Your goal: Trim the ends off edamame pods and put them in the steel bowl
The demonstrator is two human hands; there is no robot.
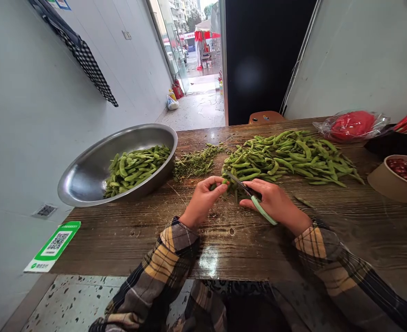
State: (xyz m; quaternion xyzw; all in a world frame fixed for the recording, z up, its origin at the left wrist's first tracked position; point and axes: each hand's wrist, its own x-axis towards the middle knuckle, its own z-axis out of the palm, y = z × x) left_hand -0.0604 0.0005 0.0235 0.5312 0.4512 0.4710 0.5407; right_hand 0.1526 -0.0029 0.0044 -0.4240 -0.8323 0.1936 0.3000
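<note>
My left hand (203,199) pinches a green bean pod (220,184) by its end, held just above the wooden table (224,244). My right hand (275,203) grips green-handled scissors (255,198), whose blades reach the pod's tip. Behind my hands lies a big pile of untrimmed pods (286,157). A steel bowl (89,180) at the left holds trimmed pods (134,168). Between bowl and pile sits a small heap of cut-off ends (194,162).
At the right edge stand a tan bowl of red fruit (402,177), a plastic bag with something red (351,124) and a dark container. A brown chair back (265,116) shows behind the table. The wall at the left carries a green QR sticker (53,246).
</note>
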